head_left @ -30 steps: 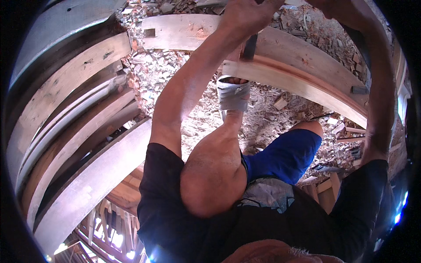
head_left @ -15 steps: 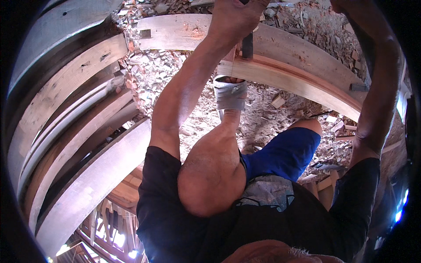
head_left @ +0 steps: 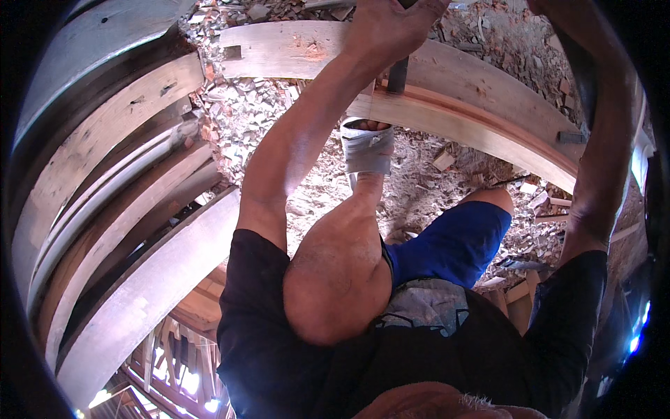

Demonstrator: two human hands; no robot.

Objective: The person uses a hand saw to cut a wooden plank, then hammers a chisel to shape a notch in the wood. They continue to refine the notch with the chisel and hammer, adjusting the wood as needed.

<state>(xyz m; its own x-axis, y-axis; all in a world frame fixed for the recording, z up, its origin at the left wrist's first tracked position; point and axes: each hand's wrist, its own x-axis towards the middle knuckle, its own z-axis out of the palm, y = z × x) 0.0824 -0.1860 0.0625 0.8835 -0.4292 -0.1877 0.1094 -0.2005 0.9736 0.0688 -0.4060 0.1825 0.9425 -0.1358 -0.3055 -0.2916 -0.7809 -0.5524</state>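
Note:
My left hand (head_left: 396, 31) is at the top centre, its fingers closed round a dark upright tool that looks like a chisel (head_left: 397, 77). Below the fist, its flat dark shank reaches down to the pale wooden beam (head_left: 474, 129) across the work area. A dark end also shows above the fist. At the top right edge, my right hand (head_left: 558, 12) is mostly cut off, so its fingers and anything in them are hidden. Behind the beam lies a wider grey-brown plank (head_left: 286, 49) with a rectangular slot near its left end.
My sandalled foot (head_left: 366, 150) rests against the beam's near side. Long boards (head_left: 150, 279) are stacked at the left. Wood chips (head_left: 244, 115) litter the ground. A small dark block (head_left: 571, 137) sits at the plank's right part. Timber offcuts (head_left: 520, 300) lie beside my right side.
My left hand has shifted slightly right, and the dark tool has tilted a little with it. My right hand has moved slightly left at the top edge.

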